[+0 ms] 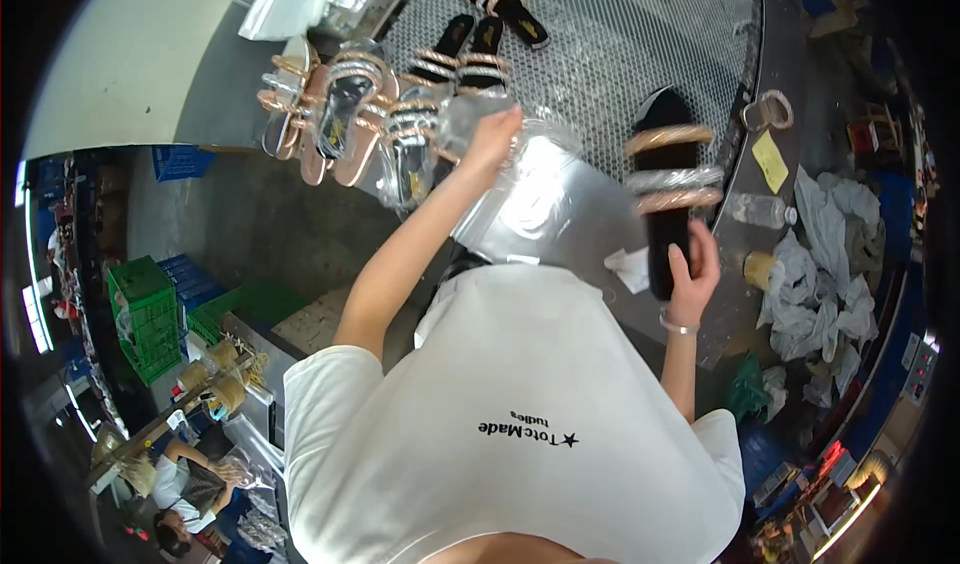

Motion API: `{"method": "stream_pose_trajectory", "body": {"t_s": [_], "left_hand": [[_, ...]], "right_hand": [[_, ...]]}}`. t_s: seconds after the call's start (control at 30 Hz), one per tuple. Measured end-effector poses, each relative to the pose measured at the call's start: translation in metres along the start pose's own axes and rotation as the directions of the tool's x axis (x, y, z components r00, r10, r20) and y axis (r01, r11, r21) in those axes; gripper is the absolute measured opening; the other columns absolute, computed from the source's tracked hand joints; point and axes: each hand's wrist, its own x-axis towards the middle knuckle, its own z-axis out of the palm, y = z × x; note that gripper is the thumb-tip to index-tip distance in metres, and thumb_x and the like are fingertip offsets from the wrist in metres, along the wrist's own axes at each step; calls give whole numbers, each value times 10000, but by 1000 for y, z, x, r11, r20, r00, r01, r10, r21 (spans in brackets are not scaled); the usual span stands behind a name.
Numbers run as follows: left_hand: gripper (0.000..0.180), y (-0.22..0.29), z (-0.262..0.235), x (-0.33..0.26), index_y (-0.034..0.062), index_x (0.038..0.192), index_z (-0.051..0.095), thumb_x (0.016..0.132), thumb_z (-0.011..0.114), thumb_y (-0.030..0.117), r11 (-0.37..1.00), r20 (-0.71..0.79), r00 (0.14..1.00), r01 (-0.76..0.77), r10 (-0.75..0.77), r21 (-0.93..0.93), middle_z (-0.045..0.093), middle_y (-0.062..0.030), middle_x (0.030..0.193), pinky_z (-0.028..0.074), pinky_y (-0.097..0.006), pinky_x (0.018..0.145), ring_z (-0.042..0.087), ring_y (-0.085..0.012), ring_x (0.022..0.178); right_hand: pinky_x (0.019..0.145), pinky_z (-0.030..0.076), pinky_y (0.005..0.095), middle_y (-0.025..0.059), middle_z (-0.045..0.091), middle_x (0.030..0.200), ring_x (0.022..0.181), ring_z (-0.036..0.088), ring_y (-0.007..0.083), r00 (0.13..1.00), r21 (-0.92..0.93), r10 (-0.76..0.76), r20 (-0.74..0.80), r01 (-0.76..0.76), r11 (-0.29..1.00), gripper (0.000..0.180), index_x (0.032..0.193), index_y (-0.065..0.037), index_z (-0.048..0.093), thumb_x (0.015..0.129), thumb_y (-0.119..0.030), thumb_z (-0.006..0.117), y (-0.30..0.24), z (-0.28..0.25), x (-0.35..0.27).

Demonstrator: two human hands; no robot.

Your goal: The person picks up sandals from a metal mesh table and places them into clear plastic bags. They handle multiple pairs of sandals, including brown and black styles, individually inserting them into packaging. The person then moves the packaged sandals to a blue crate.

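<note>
My right hand [693, 279] grips a black slide sandal [668, 234] by its heel end, thumb on the insole. Gold, silver and rose-gold braided straps cross the sandal, which is held up with its toe pointing away from me. My left hand [492, 146] reaches forward at centre, fingers curled on a crinkled clear plastic bag [468, 122]; its fingertips are partly hidden. Just left of that hand lie a clear-wrapped black sandal [410, 149] and several wrapped sandals with pink soles [357, 159]. Beyond it are two black sandals [483, 49] side by side.
A mesh conveyor belt [590, 44] runs away from me, carrying another sandal [510, 9]. At right are a clear bottle [762, 210], a yellow note [769, 162], a loose strap piece [768, 112] and crumpled plastic [810, 284]. Green crates [146, 319] stand left; another person [195, 489] sits lower left.
</note>
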Motion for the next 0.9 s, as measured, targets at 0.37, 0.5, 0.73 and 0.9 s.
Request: {"method": "stream_pose_trajectory", "body": {"t_s": [0.37,0.5,0.73,0.9], "left_hand": [[290,-151,39,18,52,839,542,914,459,319,799,-11,906,368,-424,-475,471,7,637,343,-278,451,455,-111,538],[275,-127,44,5,29,813,557,905,457,268,873,-25,927,-344,375,346,523,-72,601,410,-310,484,511,-179,493],[38,-39,59,-59,101,764,581,769,553,126,86,774,415,-899,479,428,592,-45,716,461,-330,540,590,-226,605],[66,-17,40,-101,102,783,545,841,539,134,717,429,764,-625,481,309,564,-35,653,441,-237,516,603,-147,616]], "right_hand": [[633,479,317,82,551,856,768,549,233,781,-598,-26,624,499,627,491,1254,-127,443,784,-97,582,120,-6,-27],[618,473,286,82,553,811,731,544,230,722,-648,69,689,570,506,484,1263,-154,445,794,-126,560,94,3,-16],[351,369,274,82,590,855,609,563,132,478,386,573,665,-878,284,310,1116,-60,490,829,-145,573,104,49,15],[389,401,262,54,558,819,572,515,108,887,556,429,173,-447,701,372,1159,-64,390,832,-60,565,81,129,14]]}}
